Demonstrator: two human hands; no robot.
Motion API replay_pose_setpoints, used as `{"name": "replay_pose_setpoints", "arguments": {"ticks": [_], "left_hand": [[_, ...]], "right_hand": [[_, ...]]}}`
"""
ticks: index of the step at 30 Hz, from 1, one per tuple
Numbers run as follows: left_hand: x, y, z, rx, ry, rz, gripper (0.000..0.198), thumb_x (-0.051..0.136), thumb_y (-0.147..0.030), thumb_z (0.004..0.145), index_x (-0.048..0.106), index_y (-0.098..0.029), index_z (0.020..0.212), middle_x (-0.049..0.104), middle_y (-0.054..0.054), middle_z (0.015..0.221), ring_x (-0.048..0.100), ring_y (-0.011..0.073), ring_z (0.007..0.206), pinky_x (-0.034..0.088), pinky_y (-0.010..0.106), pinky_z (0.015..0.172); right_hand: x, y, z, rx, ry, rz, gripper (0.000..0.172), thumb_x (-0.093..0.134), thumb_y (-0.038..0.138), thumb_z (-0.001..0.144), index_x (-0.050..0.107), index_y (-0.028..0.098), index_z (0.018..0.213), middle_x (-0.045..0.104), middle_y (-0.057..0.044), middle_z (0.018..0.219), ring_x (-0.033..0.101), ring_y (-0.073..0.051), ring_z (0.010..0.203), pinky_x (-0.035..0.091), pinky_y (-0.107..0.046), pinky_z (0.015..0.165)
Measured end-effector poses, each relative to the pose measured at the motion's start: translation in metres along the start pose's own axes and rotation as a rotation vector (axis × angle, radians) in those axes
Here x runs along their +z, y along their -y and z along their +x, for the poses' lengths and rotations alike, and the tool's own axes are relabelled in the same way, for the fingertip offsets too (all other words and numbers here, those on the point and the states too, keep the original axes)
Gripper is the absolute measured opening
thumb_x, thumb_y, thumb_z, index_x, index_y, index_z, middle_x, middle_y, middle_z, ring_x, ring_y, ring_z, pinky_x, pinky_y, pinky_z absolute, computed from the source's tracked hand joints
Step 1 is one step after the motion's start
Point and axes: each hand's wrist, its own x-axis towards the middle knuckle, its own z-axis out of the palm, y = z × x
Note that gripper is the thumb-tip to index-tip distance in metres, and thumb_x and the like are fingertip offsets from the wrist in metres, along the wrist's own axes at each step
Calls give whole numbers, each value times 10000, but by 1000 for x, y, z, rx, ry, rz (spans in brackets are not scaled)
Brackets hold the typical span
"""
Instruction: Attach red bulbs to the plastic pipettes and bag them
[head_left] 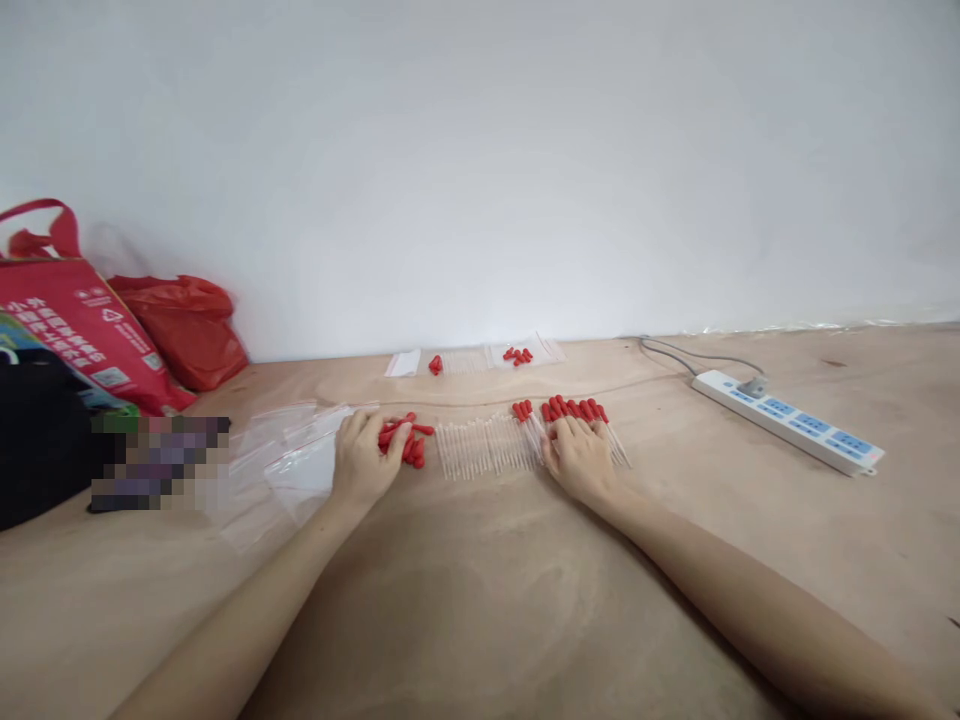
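Note:
My left hand (366,458) is closed over a small pile of red rubber bulbs (413,452), with its thumb and fingers drawn together around one of them. Beside that pile, thin clear tubes (480,447) lie side by side in a row. At the right end of the row, my right hand (582,462) bends its fingers down over droppers, clear tubes capped with red bulbs (574,408); its fingertips are partly hidden, and what they grip cannot be made out. A few more capped droppers (523,410) lie just left of this hand.
Clear zip bags (289,460) lie left of my left hand. Farther back are bagged tubes and bulbs (465,362). A white power strip (787,420) with a plugged cable sits at right. Red bags (180,325) and a black item (45,440) stand at left, against a wall.

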Motion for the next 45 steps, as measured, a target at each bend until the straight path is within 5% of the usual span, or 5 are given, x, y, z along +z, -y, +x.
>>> {"name": "replay_pose_setpoints", "arguments": {"ticks": [4, 9, 14, 30, 45], "left_hand": [[-1, -32, -19, 191, 179, -406, 114, 470, -245, 819, 545, -168, 856, 569, 39, 816, 537, 164, 775, 436, 277, 706], [5, -52, -46, 247, 506, -489, 56, 497, -165, 762, 541, -177, 795, 585, 18, 749, 551, 152, 714, 441, 279, 681], [10, -54, -50, 205, 501, -455, 208, 571, -234, 709, 557, -177, 909, 584, 33, 817, 552, 177, 759, 442, 312, 702], [16, -56, -49, 40, 475, -539, 143, 452, -245, 840, 583, -189, 850, 621, 1, 768, 556, 138, 675, 427, 250, 636], [12, -53, -50, 52, 536, -643, 128, 463, -247, 821, 568, -175, 805, 595, -16, 693, 532, 119, 620, 413, 222, 588]], "right_hand": [[0, 6, -11, -154, 8, 166, 230, 320, 235, 886, 486, 149, 753, 589, -38, 699, 491, -141, 598, 247, -306, 714], [-2, 15, -18, -313, 98, 329, 168, 345, 188, 882, 506, 155, 849, 618, -39, 790, 514, -145, 677, 253, -295, 711], [-4, 20, -19, -346, 92, 339, 223, 387, 185, 868, 532, 145, 1033, 607, -46, 786, 504, -154, 700, 257, -302, 710], [-16, 25, -19, -469, 74, 442, 187, 383, 172, 847, 566, 159, 883, 597, -23, 729, 488, -128, 652, 225, -322, 746], [-21, 25, -17, -519, 280, 562, 242, 360, 184, 868, 570, 193, 986, 610, -22, 794, 509, -123, 693, 243, -312, 724]]}}
